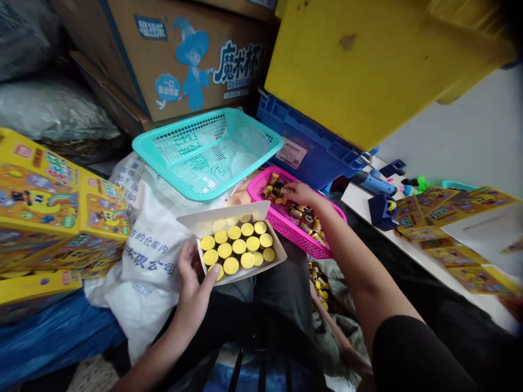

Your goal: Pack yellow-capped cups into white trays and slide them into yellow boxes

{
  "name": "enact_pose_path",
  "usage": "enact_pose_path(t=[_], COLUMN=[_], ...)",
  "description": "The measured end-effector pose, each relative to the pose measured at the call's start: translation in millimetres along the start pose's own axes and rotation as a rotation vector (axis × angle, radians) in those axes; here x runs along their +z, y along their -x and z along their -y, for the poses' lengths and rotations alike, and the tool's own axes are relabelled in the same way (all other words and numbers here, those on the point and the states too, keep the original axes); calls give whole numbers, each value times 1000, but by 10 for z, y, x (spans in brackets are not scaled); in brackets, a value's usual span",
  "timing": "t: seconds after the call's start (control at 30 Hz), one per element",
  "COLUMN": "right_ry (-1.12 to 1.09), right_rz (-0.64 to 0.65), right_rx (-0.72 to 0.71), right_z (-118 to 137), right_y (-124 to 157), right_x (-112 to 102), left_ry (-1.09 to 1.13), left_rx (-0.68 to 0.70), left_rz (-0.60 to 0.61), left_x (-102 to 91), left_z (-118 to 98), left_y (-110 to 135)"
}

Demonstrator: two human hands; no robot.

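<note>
A small open cardboard box (192, 223) rests on my lap, packed with several upright tubes with yellow caps (239, 246). My left hand (194, 283) grips the box's near left corner, thumb over its edge by a cap. My right hand (296, 191) reaches into a pink basket (286, 228) of loose small yellow-and-dark tubes (302, 213); its fingers are curled down among them at the basket's far end, and what they pinch is hidden.
A teal basket (208, 152) sits behind the box on a white printed sack (149, 245). Yellow printed cartons (53, 201) stack at the left. A blue crate (314, 147) and yellow bin (376, 60) stand behind. Flat yellow cartons (449, 218) lie on a white table at right.
</note>
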State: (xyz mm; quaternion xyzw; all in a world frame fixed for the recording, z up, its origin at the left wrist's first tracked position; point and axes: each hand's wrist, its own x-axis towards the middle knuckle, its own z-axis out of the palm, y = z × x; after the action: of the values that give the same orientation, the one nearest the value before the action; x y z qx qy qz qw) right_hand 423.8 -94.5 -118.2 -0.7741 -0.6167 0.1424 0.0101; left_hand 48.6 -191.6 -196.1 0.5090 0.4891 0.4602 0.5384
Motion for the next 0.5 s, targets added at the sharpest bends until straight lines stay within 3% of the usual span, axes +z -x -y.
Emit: enact_pose_path(t=[0.07, 0.1, 0.2, 0.27, 0.33, 0.43, 0.5], right_ry=[-188, -330, -645, -505, -244, 56, 119], right_rz=[-36, -42, 33, 75, 76, 75, 64], right_rx=[-64, -124, -399, -536, -560, -530, -560], right_z=[39, 93, 406, 699, 986, 1282, 1350], right_y=[246, 417, 1013, 1346, 1539, 1597, 1574], right_x=[-150, -236, -459, -497, -404, -114, 36], left_ry=[-157, -255, -532, -662, -755, -829, -842], left_rx=[376, 563, 965, 1073, 1111, 1102, 1080], left_rz=[-96, -86, 167, 354, 462, 521, 511], left_x=[-62, -90, -117, -79, -20, 38, 41], left_z=[14, -15, -221, -375, -467, -470, -430], left_y=[49, 52, -30, -122, -195, -234, -223])
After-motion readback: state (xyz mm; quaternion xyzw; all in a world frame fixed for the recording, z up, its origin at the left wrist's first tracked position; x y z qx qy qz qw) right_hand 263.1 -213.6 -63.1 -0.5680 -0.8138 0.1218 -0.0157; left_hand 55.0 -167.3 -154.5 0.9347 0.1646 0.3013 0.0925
